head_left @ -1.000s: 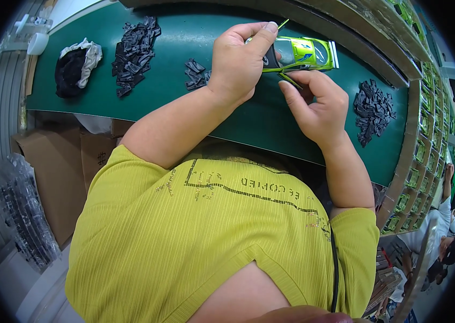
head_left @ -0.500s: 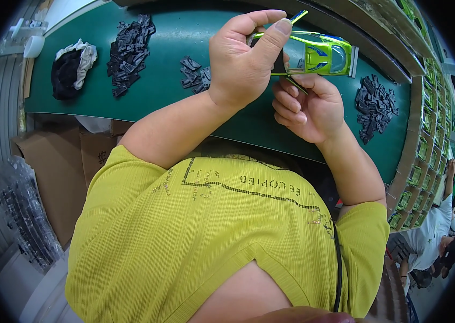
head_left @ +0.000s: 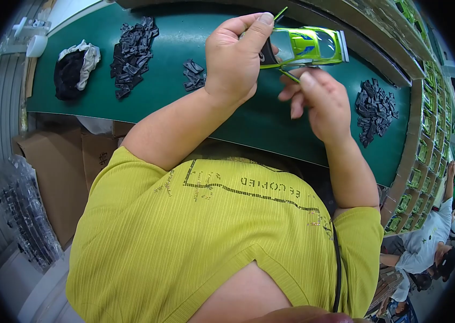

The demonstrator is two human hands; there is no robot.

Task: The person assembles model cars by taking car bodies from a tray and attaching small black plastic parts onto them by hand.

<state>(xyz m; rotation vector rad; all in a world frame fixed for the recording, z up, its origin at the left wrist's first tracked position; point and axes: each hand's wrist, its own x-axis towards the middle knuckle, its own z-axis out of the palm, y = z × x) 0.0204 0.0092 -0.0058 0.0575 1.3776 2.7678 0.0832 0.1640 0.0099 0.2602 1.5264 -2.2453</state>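
Observation:
A bright green toy car [head_left: 305, 45] with blue markings and a rear wing is held sideways above the table, both of its doors swung out. My left hand [head_left: 235, 56] is closed around its front end, thumb on top, hiding much of that part. At the car's near side, my right hand [head_left: 327, 102] has thumb and forefinger bent together at the opened near door [head_left: 289, 74]; the other fingers curl loosely below. A small pile of black plastic parts [head_left: 194, 74] lies on the table just left of my left wrist.
The green table [head_left: 176, 40] also bears larger heaps of black parts, one at left [head_left: 132, 56] and one at right [head_left: 375, 110], and a black-and-white cloth bundle [head_left: 75, 70]. Compartment trays of green car pieces [head_left: 418, 161] border the right side. Other people [head_left: 427, 239] sit beyond.
The toy car has shifted slightly left and away from me, along with my left hand. My right hand has turned, its thumb now over the near door instead of under the car's side.

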